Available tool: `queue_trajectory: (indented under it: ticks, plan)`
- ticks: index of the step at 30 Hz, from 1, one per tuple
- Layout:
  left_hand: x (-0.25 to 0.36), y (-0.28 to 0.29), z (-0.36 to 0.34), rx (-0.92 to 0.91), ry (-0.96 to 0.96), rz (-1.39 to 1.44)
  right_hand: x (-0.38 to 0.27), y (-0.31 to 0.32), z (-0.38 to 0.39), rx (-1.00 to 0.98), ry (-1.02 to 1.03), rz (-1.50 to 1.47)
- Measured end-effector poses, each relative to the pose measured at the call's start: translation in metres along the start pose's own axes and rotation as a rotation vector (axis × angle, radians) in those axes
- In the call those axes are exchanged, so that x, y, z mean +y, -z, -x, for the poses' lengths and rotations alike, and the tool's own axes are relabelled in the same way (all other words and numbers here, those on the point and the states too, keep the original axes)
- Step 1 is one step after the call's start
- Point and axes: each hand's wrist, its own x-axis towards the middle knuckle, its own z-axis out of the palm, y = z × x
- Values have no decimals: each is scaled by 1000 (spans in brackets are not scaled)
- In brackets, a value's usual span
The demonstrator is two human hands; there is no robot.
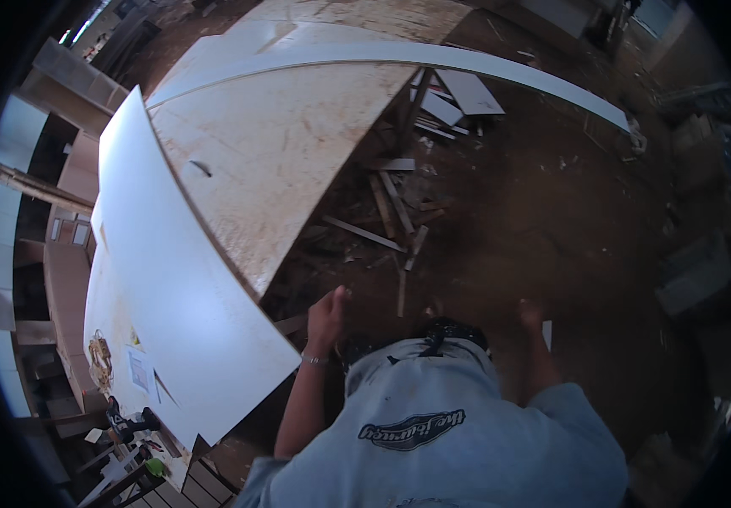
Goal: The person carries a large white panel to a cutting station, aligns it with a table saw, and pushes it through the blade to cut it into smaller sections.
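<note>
My left hand (325, 320), with a bracelet (315, 361) on its wrist, hangs in front of my body with its fingers curled in. Nothing shows in it. It is nearest to the near corner of a big white board (187, 313), without touching it. My right hand (532, 313) hangs low over the dark floor at the right; its fingers are dim and blurred. A small white piece (547, 335) shows right beside it, and I cannot tell whether the hand holds it. The white board lies on a worn wooden table (272, 144).
A long white strip (399, 52) crosses the table's far part and juts out to the right. Under it lie white offcuts (471, 93). Scrap sticks (395, 203) litter the brown floor (551, 212). Tools (132, 423) and a paper sheet (139, 369) sit at the lower left.
</note>
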Motion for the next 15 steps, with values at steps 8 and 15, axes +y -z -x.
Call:
queue_trajectory:
  ticks: [8, 15]
  plan:
    - [139, -187, -140, -407, -343, -168, 10, 46, -3, -22, -264, -66]
    - [232, -279, -324, -648, 126, 584, -166, 164, -84, 358, 115, -321]
